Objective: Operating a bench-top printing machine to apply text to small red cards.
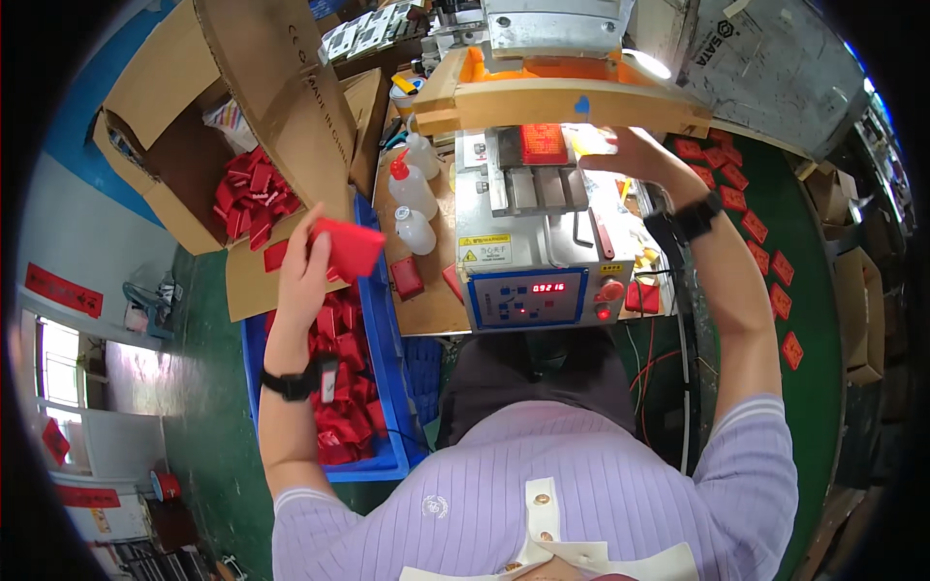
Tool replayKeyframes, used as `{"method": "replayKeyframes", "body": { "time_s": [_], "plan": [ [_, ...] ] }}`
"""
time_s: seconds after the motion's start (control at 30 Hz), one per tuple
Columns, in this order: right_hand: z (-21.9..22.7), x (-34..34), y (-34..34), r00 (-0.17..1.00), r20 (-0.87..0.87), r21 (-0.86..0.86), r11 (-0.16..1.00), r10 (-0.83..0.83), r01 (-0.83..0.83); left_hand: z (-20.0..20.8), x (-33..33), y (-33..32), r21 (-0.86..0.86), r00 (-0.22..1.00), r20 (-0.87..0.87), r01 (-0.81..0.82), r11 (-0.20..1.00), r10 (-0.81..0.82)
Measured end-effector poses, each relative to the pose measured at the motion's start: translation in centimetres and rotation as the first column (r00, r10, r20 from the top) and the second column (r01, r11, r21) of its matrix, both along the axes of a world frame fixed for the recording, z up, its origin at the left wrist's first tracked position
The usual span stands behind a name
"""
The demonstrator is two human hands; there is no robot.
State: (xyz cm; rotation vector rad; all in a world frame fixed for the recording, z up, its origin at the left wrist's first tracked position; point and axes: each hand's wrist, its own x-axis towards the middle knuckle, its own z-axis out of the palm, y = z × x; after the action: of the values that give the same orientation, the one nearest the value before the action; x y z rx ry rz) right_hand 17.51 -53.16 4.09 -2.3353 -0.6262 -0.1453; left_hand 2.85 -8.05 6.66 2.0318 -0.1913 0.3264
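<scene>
A person in a lilac top works at a bench printing machine (528,295), hands well apart. The left hand (308,271) grips a flat red box (351,250) between thumb and fingers, held above a blue crate (395,426) of red boxes. The right hand (639,160) is just right of the machine's metal holder (542,192); glare blurs its fingertips, so whether they grip anything cannot be told. A red block with pale print (543,144) sits in that holder, below a wooden frame (562,105). Plastic bottles (415,189) stand left of the machine.
</scene>
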Motion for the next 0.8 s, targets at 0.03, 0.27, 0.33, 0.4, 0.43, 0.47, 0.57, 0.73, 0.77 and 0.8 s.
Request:
{"method": "replayKeyframes", "body": {
  "time_s": [0.03, 0.27, 0.33, 0.4, 0.43, 0.47, 0.57, 0.73, 0.77, 0.8],
  "plan": [
    [-0.3, 0.8, 0.8, 0.998, -0.014, -0.085, 0.995, 0.059, -0.06, 0.4, 0.8, -1.5, -0.073, 0.999, -0.002, 0.034, 0.997, -0.034],
    [4.1, -0.3, 5.6, 0.955, -0.247, 0.013, 0.986, 0.163, -0.165, 2.2, 7.6, -8.7, -0.368, 0.913, -0.163, 0.295, 0.882, -0.374],
    [2.9, 0.3, 5.3, 0.965, -0.18, 0.058, 0.982, 0.189, -0.181, 1.9, 9.7, -10.2, -0.409, 0.875, -0.242, 0.299, 0.862, -0.418],
    [1.5, 0.3, 5.5, 0.98, 0.028, 0.101, 0.975, 0.195, -0.197, 2.0, 11.1, -11.6, -0.467, 0.821, -0.33, 0.287, 0.836, -0.466],
    [0.5, 0.6, 5.1, 0.977, 0.134, 0.095, 0.979, 0.166, -0.18, 1.9, 11.8, -12.5, -0.466, 0.813, -0.332, 0.3, 0.832, -0.479],
    [-0.6, 1.5, 4.7, 0.966, 0.21, 0.15, 0.971, 0.151, -0.185, 1.7, 12.6, -13.4, -0.448, 0.814, -0.347, 0.293, 0.845, -0.466],
    [0.6, 1.0, 2.9, 0.975, -0.164, 0.403, 0.912, 0.152, -0.074, 1.5, 13.4, -15.1, -0.424, 0.813, -0.353, 0.301, 0.854, -0.462],
    [-1.4, -0.8, -4.3, 0.986, 0.038, 0.238, 0.96, -0.162, 0.148, 0.4, 15.7, -17.0, -0.351, 0.816, -0.223, 0.443, 0.825, -0.533],
    [-1.5, -2.4, -4.5, 0.984, 0.016, 0.327, 0.931, -0.177, 0.162, 1.6, 14.2, -17.2, -0.363, 0.81, -0.076, 0.521, 0.773, -0.581],
    [-1.0, -4.0, -4.0, 0.984, -0.001, 0.41, 0.897, -0.178, 0.163, 0.7, 15.8, -17.0, -0.362, 0.819, -0.069, 0.512, 0.779, -0.57]
  ]
}}
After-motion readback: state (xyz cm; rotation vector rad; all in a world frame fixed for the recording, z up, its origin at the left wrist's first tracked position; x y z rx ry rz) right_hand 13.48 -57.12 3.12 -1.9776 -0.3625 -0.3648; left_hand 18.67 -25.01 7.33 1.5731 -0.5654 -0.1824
